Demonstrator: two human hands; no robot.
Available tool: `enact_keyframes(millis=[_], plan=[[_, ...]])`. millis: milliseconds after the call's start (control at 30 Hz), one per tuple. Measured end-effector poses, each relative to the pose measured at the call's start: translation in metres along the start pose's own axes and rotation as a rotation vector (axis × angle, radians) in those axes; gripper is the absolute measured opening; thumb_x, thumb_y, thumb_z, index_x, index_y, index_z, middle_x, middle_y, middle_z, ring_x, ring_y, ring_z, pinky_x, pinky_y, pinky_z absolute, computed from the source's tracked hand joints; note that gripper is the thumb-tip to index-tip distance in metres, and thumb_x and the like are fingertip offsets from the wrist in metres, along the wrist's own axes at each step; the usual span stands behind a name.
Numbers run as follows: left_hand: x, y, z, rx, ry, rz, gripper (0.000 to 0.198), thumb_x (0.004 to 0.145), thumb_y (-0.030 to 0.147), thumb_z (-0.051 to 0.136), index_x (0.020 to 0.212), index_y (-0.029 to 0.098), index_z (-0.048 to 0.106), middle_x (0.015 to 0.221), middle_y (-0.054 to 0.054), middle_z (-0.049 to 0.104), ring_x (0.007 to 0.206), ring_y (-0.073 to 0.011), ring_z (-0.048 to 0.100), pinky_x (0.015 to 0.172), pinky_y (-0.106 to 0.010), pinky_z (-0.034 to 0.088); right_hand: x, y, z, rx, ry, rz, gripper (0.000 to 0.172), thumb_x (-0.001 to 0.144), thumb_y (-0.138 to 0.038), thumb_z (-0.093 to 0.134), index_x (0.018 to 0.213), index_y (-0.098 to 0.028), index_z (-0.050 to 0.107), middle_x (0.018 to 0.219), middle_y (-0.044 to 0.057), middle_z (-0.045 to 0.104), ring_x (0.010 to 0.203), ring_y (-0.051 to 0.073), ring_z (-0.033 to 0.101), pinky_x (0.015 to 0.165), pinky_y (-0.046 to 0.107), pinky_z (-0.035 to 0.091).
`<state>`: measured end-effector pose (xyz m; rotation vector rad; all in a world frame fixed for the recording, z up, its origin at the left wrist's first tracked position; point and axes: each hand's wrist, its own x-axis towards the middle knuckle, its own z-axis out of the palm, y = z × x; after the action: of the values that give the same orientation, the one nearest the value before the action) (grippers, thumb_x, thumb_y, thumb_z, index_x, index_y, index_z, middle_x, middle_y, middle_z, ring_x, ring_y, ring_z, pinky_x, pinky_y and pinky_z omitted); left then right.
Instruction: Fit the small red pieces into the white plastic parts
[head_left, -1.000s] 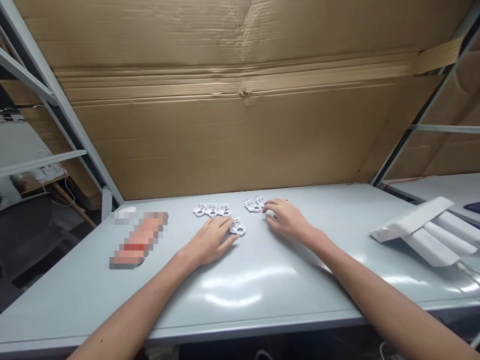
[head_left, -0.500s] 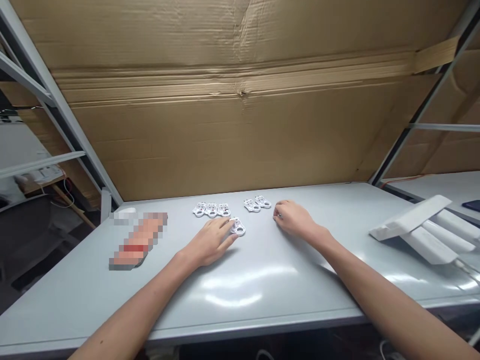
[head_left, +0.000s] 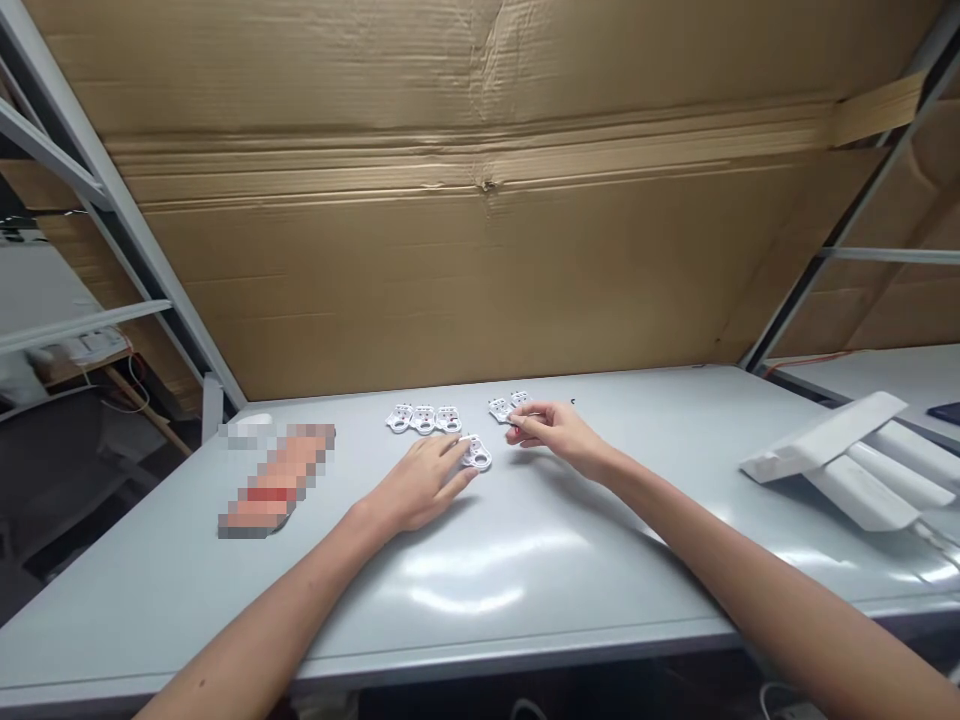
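Note:
Several small white plastic plates lie on the grey table (head_left: 525, 570). A row of three plates (head_left: 424, 419) sits at the back, and two more plates (head_left: 504, 407) lie to their right. My left hand (head_left: 420, 482) rests on the table, its fingertips pinching a single plate (head_left: 476, 456) against the surface. My right hand (head_left: 559, 432) hovers beside the pair of plates with thumb and forefinger pinched together on something too small to make out.
A blurred orange-and-red object (head_left: 276, 480) lies at the left of the table. White long parts (head_left: 855, 455) are stacked at the right edge. A big cardboard sheet (head_left: 480, 200) stands behind the table, framed by metal shelf posts (head_left: 112, 200).
My right hand drew back to the right from the pair of plates, closed its fingers, then came left again to the pair. My left hand stayed on the single plate.

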<state>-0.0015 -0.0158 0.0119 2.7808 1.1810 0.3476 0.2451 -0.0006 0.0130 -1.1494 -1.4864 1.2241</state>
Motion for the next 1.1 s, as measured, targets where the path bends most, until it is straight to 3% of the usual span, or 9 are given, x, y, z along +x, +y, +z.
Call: enact_keyframes(millis=[300, 467, 600, 767, 900, 1000, 1100], plan=[[-0.001, -0.001, 0.001, 0.031, -0.001, 0.005, 0.048, 0.104, 0.044, 0.032, 0.141, 0.018, 0.046, 0.144, -0.013, 0.049, 0.132, -0.0295, 0.045, 0.108, -0.045, 0.038, -0.001, -0.002, -0.001, 0.278, -0.045, 0.247, 0.016, 0.087, -0.029, 0.066, 0.096, -0.016, 0.070, 0.106, 0.012, 0.073, 0.100, 0.021, 0.070, 0.099, 0.036, 0.053], [-0.001, -0.001, 0.002, 0.015, 0.017, 0.019, 0.046, 0.104, 0.045, 0.032, 0.140, 0.020, 0.046, 0.142, -0.011, 0.051, 0.130, -0.0279, 0.047, 0.108, -0.044, 0.039, -0.004, -0.005, 0.004, 0.388, -0.031, 0.246, 0.015, 0.087, -0.026, 0.065, 0.097, -0.015, 0.069, 0.120, 0.014, 0.069, 0.111, 0.022, 0.066, 0.102, 0.035, 0.051], [-0.001, -0.002, 0.003, 0.013, 0.021, 0.014, 0.046, 0.103, 0.046, 0.033, 0.140, 0.022, 0.047, 0.144, -0.011, 0.050, 0.132, -0.0289, 0.045, 0.108, -0.045, 0.039, -0.006, -0.007, 0.001, 0.046, -0.040, 0.060, 0.023, 0.089, -0.037, 0.060, 0.100, -0.019, 0.069, 0.120, 0.012, 0.068, 0.111, 0.024, 0.064, 0.098, 0.038, 0.052], [-0.002, -0.003, 0.003, 0.032, 0.003, 0.001, 0.048, 0.103, 0.046, 0.032, 0.142, 0.021, 0.045, 0.145, -0.011, 0.048, 0.133, -0.0294, 0.043, 0.108, -0.046, 0.038, -0.012, -0.014, -0.014, -0.616, -0.265, -0.175, 0.027, 0.083, -0.046, 0.064, 0.089, -0.021, 0.073, 0.090, 0.006, 0.072, 0.081, 0.022, 0.065, 0.072, 0.033, 0.052], [-0.001, -0.002, 0.003, 0.024, 0.007, 0.002, 0.047, 0.103, 0.045, 0.034, 0.142, 0.022, 0.045, 0.144, -0.010, 0.050, 0.132, -0.0289, 0.045, 0.108, -0.045, 0.039, -0.016, -0.008, -0.023, -0.709, -0.431, -0.108, 0.025, 0.070, -0.044, 0.076, 0.084, -0.024, 0.073, 0.066, -0.001, 0.064, 0.060, 0.016, 0.057, 0.053, 0.026, 0.041], [-0.001, -0.002, 0.003, 0.021, 0.011, -0.003, 0.047, 0.103, 0.046, 0.035, 0.140, 0.021, 0.047, 0.145, -0.011, 0.049, 0.132, -0.0293, 0.045, 0.108, -0.046, 0.038, -0.016, -0.004, -0.023, -0.683, -0.498, -0.081, 0.017, 0.074, -0.040, 0.072, 0.078, -0.024, 0.073, 0.066, -0.001, 0.064, 0.059, 0.015, 0.055, 0.054, 0.026, 0.041], [-0.001, -0.002, 0.003, 0.025, -0.003, -0.002, 0.048, 0.103, 0.046, 0.034, 0.141, 0.020, 0.046, 0.146, -0.011, 0.048, 0.133, -0.0292, 0.044, 0.109, -0.046, 0.038, -0.016, -0.005, -0.019, -0.708, -0.480, -0.100, 0.015, 0.079, -0.036, 0.066, 0.077, -0.023, 0.072, 0.073, 0.001, 0.068, 0.065, 0.016, 0.058, 0.063, 0.029, 0.045]])
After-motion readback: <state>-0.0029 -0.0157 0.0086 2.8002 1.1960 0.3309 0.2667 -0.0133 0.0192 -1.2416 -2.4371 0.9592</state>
